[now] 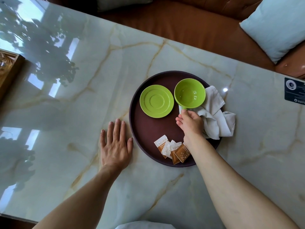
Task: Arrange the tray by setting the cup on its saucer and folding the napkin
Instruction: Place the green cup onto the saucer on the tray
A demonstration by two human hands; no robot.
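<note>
The right hand (189,120) pinches the handle of the green cup (189,93), which sits on the round brown tray (148,129) beside the empty green saucer (156,101). A crumpled white napkin (217,119) drapes over the tray's right rim. The left hand (115,146) lies flat, fingers spread, on the marble table (82,104).

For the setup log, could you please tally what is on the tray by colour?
Green: 2, the saucer and the cup, whose handle the right hand pinches
Off-white: 1, the crumpled napkin
Brown and white: 4, the sugar sachets, as far as overlap shows
Total: 7
</note>
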